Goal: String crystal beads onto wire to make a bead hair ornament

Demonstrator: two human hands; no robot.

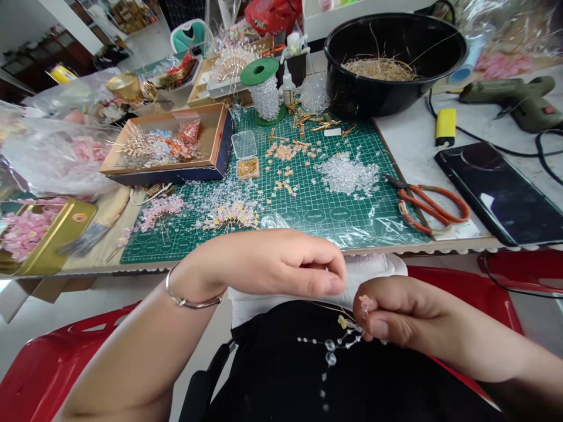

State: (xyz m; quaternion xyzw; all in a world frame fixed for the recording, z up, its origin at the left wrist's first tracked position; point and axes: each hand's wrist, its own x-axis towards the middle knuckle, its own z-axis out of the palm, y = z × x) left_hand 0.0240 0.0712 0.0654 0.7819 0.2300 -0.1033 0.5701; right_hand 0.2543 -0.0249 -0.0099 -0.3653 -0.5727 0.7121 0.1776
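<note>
My right hand (407, 310) pinches a beaded wire spray (331, 351) between thumb and forefinger. Clear beads dangle from it over my black-clad lap, and a small yellow flower and a peach flower (365, 301) show by the fingertips. Thin gold wire runs from the spray toward my left. There, my left hand (285, 264), with a silver bangle at the wrist, has its fingers curled and thumb pressed in; what it grips, if anything, is hidden. Just beyond, on the green cutting mat (308, 220), lie clear beads (349, 174), peach flower beads (288, 151) and a finished-looking yellow-and-white beaded comb (231, 215).
Orange-handled pliers (433, 205) and a dark phone (505, 190) lie at the right, near a glue gun (514, 99). A black basin (391, 94) stands behind. At left are a box of beaded sprays (171, 170), a pink beaded comb (160, 211) and a gold tin (57, 246).
</note>
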